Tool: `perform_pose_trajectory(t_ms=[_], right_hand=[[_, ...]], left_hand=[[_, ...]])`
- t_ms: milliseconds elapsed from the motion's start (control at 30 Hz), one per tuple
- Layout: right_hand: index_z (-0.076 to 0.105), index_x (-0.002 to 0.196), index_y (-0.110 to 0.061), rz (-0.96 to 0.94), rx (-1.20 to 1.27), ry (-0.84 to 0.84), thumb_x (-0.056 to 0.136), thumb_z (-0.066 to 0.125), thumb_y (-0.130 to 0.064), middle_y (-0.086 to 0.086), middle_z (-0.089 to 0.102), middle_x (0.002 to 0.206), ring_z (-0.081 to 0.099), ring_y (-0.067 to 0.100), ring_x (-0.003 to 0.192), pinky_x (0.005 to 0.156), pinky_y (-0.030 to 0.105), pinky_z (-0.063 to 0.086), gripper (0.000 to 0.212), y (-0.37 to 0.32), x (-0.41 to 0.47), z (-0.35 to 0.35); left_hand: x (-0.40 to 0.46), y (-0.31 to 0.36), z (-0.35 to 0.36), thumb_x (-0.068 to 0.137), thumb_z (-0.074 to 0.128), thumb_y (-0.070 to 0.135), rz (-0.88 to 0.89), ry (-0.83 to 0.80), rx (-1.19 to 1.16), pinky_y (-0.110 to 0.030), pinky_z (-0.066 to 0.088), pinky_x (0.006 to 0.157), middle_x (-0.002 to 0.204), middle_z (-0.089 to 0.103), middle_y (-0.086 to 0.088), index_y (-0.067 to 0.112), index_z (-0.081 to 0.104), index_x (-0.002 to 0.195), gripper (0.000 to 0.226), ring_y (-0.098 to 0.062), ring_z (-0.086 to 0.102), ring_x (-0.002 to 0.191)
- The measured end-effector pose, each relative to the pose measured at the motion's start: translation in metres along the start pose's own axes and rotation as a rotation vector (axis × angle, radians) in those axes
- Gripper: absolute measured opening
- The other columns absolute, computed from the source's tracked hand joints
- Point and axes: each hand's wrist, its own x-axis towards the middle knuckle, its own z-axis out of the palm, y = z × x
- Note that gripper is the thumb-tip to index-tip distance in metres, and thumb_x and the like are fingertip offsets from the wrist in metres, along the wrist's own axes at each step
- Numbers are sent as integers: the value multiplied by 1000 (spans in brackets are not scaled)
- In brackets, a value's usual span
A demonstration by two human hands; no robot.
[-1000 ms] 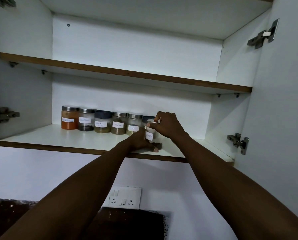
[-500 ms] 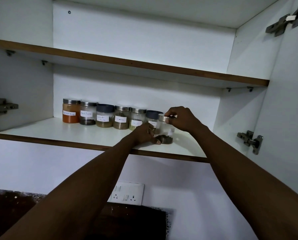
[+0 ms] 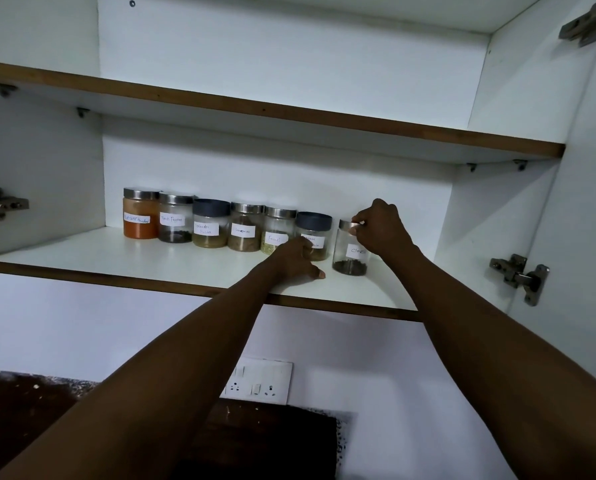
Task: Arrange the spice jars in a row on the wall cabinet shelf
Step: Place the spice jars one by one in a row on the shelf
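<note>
Several labelled spice jars stand in a row along the back of the lower shelf (image 3: 123,258): an orange chilli powder jar (image 3: 140,218), a black pepper jar (image 3: 175,221), a dark-lidded coriander jar (image 3: 210,227), a cinnamon jar (image 3: 245,232), a fennel jar (image 3: 277,233) and a dark-lidded jar (image 3: 314,233). At the right end stands the cloves jar (image 3: 350,252), a little forward of the row. My right hand (image 3: 383,230) pinches its steel lid from the right. My left hand (image 3: 298,261) rests on the shelf in front of the dark-lidded jar, fingers curled, holding nothing.
The upper shelf (image 3: 289,112) is bare. Open cabinet doors with metal hinges (image 3: 520,277) flank both sides. A wall socket plate (image 3: 258,381) and a dark counter (image 3: 261,441) lie below the cabinet.
The cloves jar has shifted right along the shelf, out from in front of the dark-lidded jar, with my right hand on its lid. My left hand has come off the jar.
</note>
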Motion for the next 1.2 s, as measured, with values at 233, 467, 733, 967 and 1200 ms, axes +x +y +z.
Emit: perform_pose_trajectory(t_ms=[233, 467, 733, 967, 1200], right_hand=[[75, 107, -16, 56, -11, -29, 92, 66, -24, 16, 60, 125, 53, 37, 120, 91, 37, 46, 19, 2, 12, 16], [76, 102, 1, -31, -69, 24, 94, 70, -13, 23, 65, 115, 56, 46, 113, 99, 50, 47, 17, 6, 26, 33], [68, 114, 3, 50, 64, 59, 92, 70, -4, 17, 68, 118, 56, 40, 119, 94, 45, 54, 24, 9, 33, 40], [64, 130, 1, 41, -14, 17, 94, 69, -11, 23, 58, 129, 48, 42, 125, 97, 46, 52, 39, 9, 30, 38], [61, 131, -8, -14, 253, 255, 88, 53, -8, 15, 59, 128, 53, 33, 124, 105, 42, 45, 44, -67, -74, 35]], left_hand=[[-1, 0, 0, 74, 91, 25, 14, 9, -39, -44, 49, 112, 148, 54, -8, 9, 39, 153, 96, -26, 56, 133], [-3, 1, -2, 75, 89, 18, 50, -2, -73, -45, 51, 110, 137, 64, -8, 10, 55, 138, 72, -26, 60, 127], [-5, -3, 3, 74, 89, 25, 35, 20, -94, -45, 55, 104, 133, 62, -4, 15, 51, 137, 75, -24, 61, 121], [0, -6, 2, 73, 89, 27, 20, 27, -70, -34, 53, 93, 130, 62, -2, 15, 51, 140, 78, -21, 60, 117], [-33, 25, -4, 86, 69, 13, 296, 118, 401, -35, 50, 90, 122, 71, -18, 2, 69, 118, 34, -34, 67, 114]])
